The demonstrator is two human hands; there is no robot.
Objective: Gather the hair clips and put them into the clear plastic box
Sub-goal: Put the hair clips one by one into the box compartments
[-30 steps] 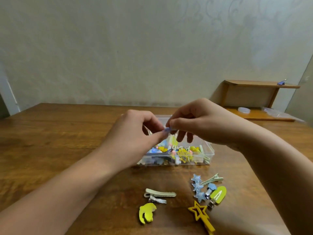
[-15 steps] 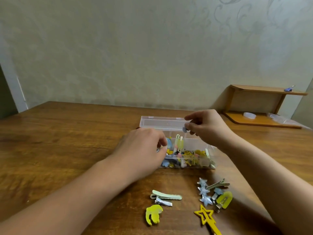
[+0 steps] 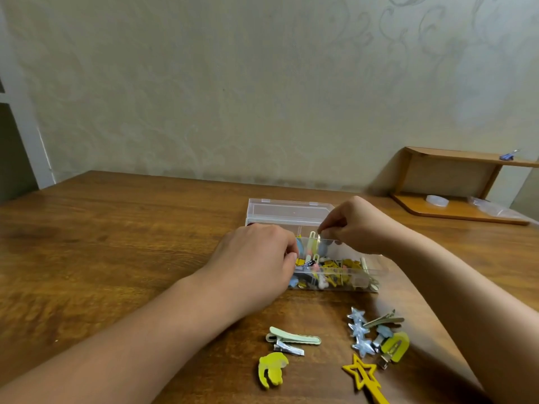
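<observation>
The clear plastic box (image 3: 335, 275) sits open on the brown wooden table (image 3: 116, 243), a little right of the middle, its transparent lid (image 3: 287, 212) tipped back behind it. Inside lies a jumble of small hair clips, mostly yellow with some pink and blue, and one pale yellow-green snap clip (image 3: 311, 244) stands upright among them. The left hand (image 3: 256, 266) rests over the box's left end with its fingers curled down at the rim; whether they hold anything I cannot tell, since the back of the hand hides them. The right hand (image 3: 358, 225) hovers over the back of the box, thumb and forefinger pinched narrowly together just beside the top of the upright clip; something small may be between them, but it is too small to make out.

On the table in front of the box more clips lie loose: a pale green alligator clip (image 3: 294, 339) on top of a bare metal one, a yellow banana-shaped clip (image 3: 271, 371) nearer me, a yellow open-star clip (image 3: 363, 377), and a cluster of silver-blue star clips (image 3: 360, 332) touching a yellow-green rounded snap clip (image 3: 395, 349). A low wooden shelf (image 3: 455, 185) stands against the wall at the far right.
</observation>
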